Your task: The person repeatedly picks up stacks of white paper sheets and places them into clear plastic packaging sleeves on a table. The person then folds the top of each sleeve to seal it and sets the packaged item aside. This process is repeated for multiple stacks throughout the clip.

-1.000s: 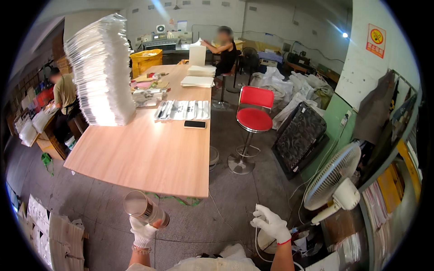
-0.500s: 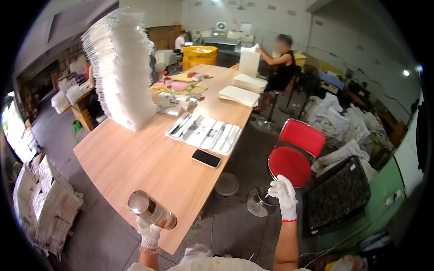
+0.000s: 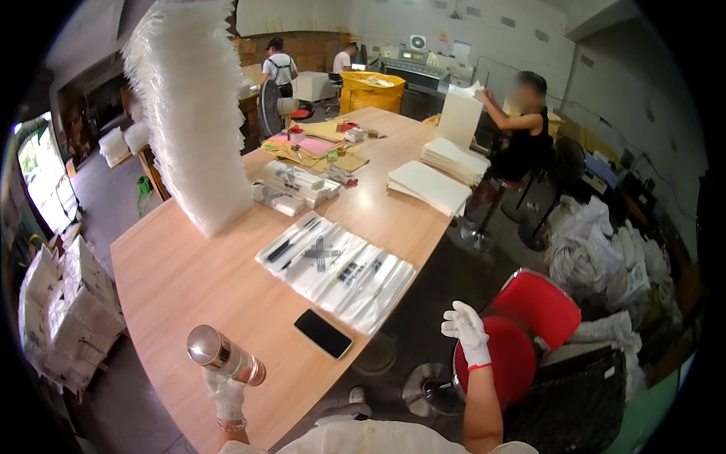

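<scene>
My left hand (image 3: 224, 399), in a white knit glove, is wrapped round a shiny copper-coloured flask (image 3: 226, 354). The flask leans over the near left part of the table, its round silvery lid facing me. My right hand (image 3: 466, 331), gloved in white with a red cuff, is up beside the red chair (image 3: 541, 308). Its fingers are loosely bent and hold nothing visible. On the table between my hands lies a dark phone (image 3: 324, 334). Beyond it is a flat stack of clear plastic bags (image 3: 336, 271) with pens and a black cross-shaped piece on top.
A tall stack of white plastic packs (image 3: 185, 113) stands on the wooden table (image 3: 181, 276). Further back are small white boxes (image 3: 295, 185), white sheets (image 3: 429, 187) and coloured papers. A person (image 3: 525, 125) in black sits at the right edge. White sacks (image 3: 586, 246) pile up on the right.
My view has moved nearer to the table, so phone and bags look larger. The flask stays in my left hand. My right hand now appears closer beside the chair seat.
</scene>
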{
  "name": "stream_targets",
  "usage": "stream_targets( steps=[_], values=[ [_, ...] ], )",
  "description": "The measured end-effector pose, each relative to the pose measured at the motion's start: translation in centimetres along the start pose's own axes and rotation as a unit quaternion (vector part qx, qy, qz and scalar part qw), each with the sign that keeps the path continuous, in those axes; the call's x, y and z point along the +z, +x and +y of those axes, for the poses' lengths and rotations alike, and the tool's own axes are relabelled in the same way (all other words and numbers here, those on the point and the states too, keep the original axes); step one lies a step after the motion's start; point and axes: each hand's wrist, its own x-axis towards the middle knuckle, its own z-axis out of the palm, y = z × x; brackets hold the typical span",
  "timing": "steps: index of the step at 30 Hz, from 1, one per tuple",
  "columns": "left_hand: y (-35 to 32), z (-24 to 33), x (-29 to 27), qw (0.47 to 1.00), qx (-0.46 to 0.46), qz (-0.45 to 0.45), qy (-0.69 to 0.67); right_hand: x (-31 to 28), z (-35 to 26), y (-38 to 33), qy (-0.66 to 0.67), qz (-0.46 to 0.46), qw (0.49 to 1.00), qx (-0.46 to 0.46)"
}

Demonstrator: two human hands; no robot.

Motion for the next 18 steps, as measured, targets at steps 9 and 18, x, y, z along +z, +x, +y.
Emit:
stream_targets(
  steps=[9, 18],
  values=[
    [7.1, 0.7, 13.2, 0.999, -0.026, 0.028, -0.02, -0.2, 3.4, 19.7, -0.081, -0.061, 0.984, 0.147],
    [18.4, -2.2, 27.3, 1.0, 0.019, 0.009, -0.011, -2.0, 12.6, 41.9, -0.495, -0.167, 0.852, 0.012]
  ],
)
